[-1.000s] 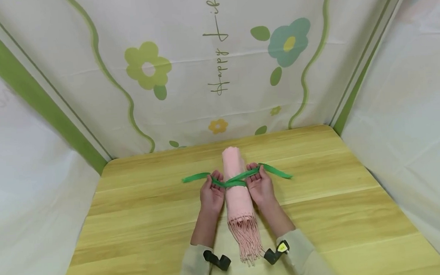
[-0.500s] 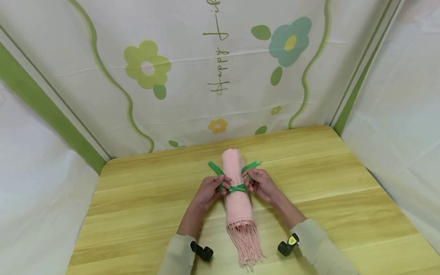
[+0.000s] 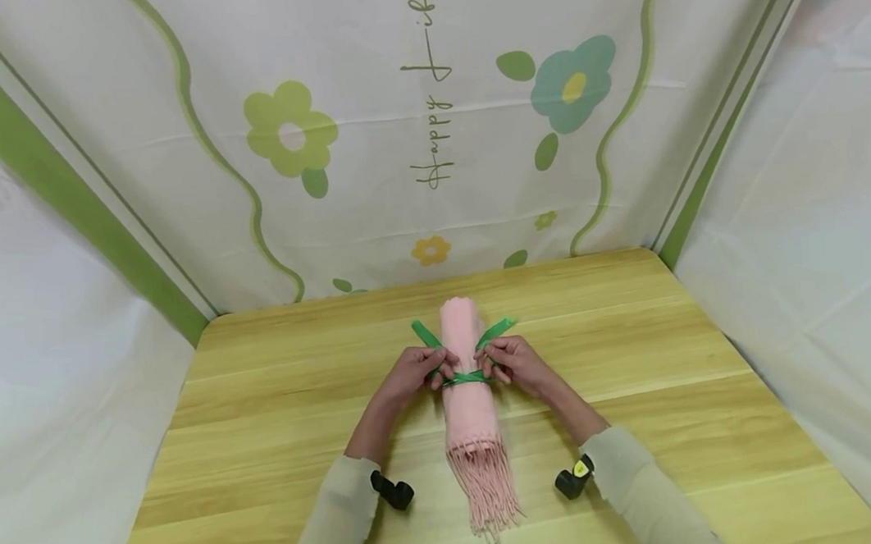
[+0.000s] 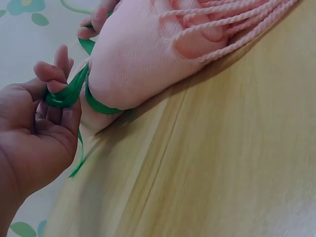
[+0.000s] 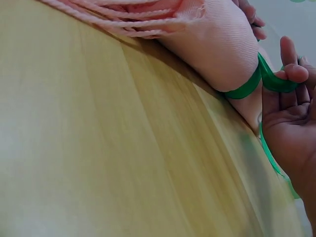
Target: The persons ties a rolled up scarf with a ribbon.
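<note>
A rolled pink scarf lies lengthwise on the table, its fringe toward the person. Round its middle runs a green ribbon, crossed on top and drawn snug so the cloth bulges beside it in the wrist views. At the scarf's left side the left hand pinches one ribbon end between thumb and fingers. The right hand does the same with the other end on the right. Loose tails of ribbon stick out beyond both hands. In the left wrist view, the ribbon loops over the curled fingers.
Beneath everything is a wood-grain table. A white fabric wall printed with flowers and lettering rises at its far edge, with further fabric panels on both sides. A small black camera sits on each sleeve.
Both hands went from palms up with the ribbon spread wide to pinching it close beside the scarf, knuckles up. The ribbon crossing tightened and shifted slightly toward the person; the forearms swung outward.
</note>
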`<state>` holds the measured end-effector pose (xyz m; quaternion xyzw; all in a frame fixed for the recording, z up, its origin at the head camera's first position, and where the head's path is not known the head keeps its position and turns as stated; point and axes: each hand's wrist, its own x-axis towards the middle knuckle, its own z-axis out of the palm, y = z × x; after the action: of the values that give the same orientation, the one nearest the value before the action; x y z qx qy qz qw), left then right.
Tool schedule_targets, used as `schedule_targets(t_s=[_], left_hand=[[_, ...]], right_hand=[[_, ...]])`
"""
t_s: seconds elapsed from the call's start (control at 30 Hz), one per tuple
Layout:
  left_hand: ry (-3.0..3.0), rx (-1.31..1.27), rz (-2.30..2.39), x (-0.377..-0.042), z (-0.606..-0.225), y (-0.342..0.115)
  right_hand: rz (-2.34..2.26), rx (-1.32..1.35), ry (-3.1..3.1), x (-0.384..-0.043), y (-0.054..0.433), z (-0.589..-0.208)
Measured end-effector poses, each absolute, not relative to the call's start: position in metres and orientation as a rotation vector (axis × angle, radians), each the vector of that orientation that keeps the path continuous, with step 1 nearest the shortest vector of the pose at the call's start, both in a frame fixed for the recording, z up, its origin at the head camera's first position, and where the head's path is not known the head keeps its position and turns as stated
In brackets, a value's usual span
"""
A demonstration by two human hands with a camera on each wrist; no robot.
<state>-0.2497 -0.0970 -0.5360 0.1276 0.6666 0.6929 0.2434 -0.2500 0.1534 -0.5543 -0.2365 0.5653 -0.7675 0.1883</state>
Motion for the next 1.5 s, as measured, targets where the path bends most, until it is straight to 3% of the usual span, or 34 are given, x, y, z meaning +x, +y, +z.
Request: schedule_targets(t_s=[0.6, 1.0, 1.5], left_hand=[[2.07, 0.347, 1.881, -0.243, -0.522, -0.083], [2.102, 0.395, 1.85, -0.243, -0.523, -0.077], [2.064, 0.416, 1.84, -0.243, -0.523, -0.076]], right_hand=[[-2.232, -0.665, 1.677, -0.248, 0.146, -0.548], [-2.184, -0.438, 1.903, -0.244, 0.137, -0.535], [-1.998, -0.679, 2.053, -0.247, 0.13, -0.531]])
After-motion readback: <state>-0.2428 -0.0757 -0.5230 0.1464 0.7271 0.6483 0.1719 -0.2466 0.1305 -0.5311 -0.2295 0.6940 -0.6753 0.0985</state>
